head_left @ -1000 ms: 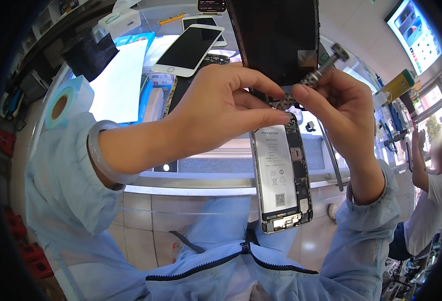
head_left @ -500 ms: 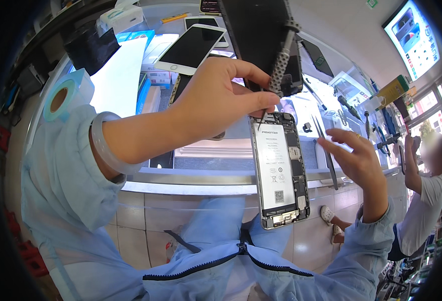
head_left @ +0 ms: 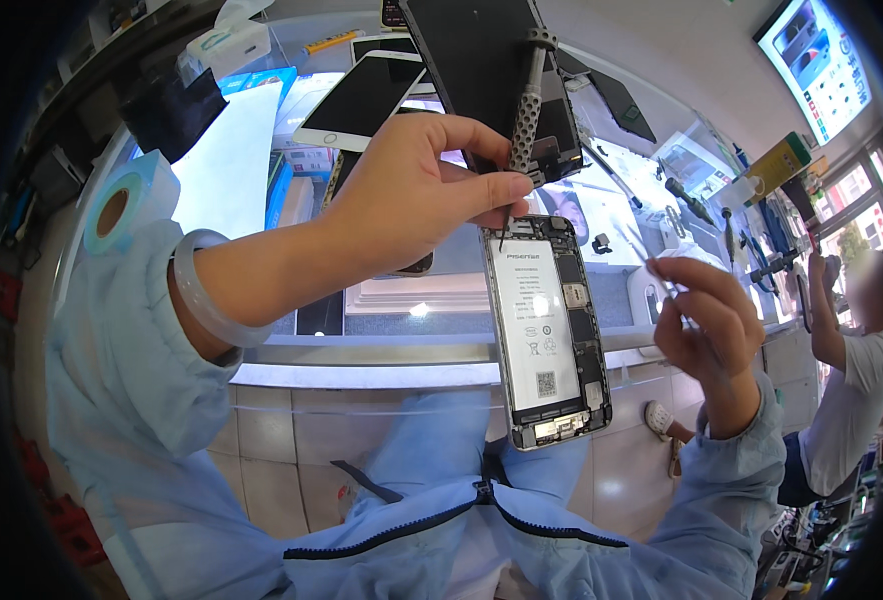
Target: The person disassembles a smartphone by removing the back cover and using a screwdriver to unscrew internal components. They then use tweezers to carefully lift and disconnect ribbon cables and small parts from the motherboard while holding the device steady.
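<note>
My left hand is closed around a silver screwdriver with a knurled handle; the thin shaft points down over the top of an opened phone. That phone shows a white battery beside dark boards and reaches past the table's front edge. The fingers sit at its top end, and whether they also grip it is hidden. Behind the handle stands a dark display panel, seemingly joined to the phone's top. Right of the phone, my right hand pinches slim tweezers, partly covered by the fingers.
White phones lie piled behind my left hand. A tape roll stands at the left on the glass-topped table. Screwdrivers, a small black part and a yellow-green bottle are at the right. A person stands beyond.
My right fingers have closed in around the tweezers, which have turned in the hand. The phone and my left hand appear slightly farther left and up, along with the whole view.
</note>
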### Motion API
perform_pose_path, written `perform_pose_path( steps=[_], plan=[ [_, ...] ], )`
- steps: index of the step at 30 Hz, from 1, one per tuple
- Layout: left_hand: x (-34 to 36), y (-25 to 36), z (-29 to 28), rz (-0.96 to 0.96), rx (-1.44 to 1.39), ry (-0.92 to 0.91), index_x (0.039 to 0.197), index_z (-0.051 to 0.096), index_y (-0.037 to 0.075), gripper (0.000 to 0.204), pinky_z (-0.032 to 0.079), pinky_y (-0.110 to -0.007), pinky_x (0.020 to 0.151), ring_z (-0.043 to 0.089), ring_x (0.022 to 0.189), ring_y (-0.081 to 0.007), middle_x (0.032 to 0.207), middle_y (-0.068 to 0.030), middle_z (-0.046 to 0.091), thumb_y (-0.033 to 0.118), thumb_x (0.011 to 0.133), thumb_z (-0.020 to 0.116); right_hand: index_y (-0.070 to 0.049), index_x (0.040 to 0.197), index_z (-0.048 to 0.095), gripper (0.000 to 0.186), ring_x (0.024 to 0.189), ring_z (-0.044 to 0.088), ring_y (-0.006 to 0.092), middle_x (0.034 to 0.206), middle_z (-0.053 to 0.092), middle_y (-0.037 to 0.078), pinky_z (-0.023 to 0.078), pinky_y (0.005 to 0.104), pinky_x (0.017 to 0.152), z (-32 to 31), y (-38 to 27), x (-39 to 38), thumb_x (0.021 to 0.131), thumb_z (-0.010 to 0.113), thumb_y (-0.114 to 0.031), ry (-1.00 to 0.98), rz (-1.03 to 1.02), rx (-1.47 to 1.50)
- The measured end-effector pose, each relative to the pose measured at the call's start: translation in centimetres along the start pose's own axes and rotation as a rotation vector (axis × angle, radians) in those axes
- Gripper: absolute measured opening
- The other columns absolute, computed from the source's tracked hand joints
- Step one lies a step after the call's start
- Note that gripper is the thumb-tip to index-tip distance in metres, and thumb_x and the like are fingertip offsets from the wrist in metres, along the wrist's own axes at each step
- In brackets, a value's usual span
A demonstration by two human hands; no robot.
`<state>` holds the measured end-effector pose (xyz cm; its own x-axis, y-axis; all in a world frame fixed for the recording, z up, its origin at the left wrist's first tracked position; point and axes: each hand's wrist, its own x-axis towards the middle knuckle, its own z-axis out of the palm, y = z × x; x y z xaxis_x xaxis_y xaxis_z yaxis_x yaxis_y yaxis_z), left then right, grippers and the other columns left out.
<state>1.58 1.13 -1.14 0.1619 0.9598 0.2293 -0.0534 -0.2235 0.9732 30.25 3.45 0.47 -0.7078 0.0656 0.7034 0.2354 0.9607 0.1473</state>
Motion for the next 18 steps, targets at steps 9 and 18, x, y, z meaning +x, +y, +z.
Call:
perform_pose_path(
  steps=[9, 18],
  plan=[
    [0.1, -0.1, -0.2, -0.023, -0.040, -0.026, 0.104, 0.060, -0.005, 0.021, 0.057, -0.027, 0.076, 0.067, 0.085, -0.0175, 0.094, -0.0118, 0.065, 0.005, 0.087, 0.064, -0.002, 0.082, 0.060, 0.022, 0.070, 0.066, 0.0239, 0.095, 0.066, 0.015, 0.054, 0.0280, 0.057, 2.7, -0.7, 2.0, 0.063, 0.071, 0.001, -0.135, 0.013, 0.077],
    [0.2, -0.5, -0.2, -0.025, -0.027, -0.041, 0.103, 0.060, -0.005, 0.019, 0.057, -0.027, 0.076, 0.067, 0.084, -0.0163, 0.094, -0.0109, 0.065, 0.005, 0.087, 0.064, -0.003, 0.080, 0.062, 0.020, 0.081, 0.068, 0.0262, 0.095, 0.066, 0.014, 0.056, 0.0299, 0.064, 3.2, -0.6, 2.0, 0.063, 0.069, 0.004, -0.145, 0.064, 0.161]
  ],
)
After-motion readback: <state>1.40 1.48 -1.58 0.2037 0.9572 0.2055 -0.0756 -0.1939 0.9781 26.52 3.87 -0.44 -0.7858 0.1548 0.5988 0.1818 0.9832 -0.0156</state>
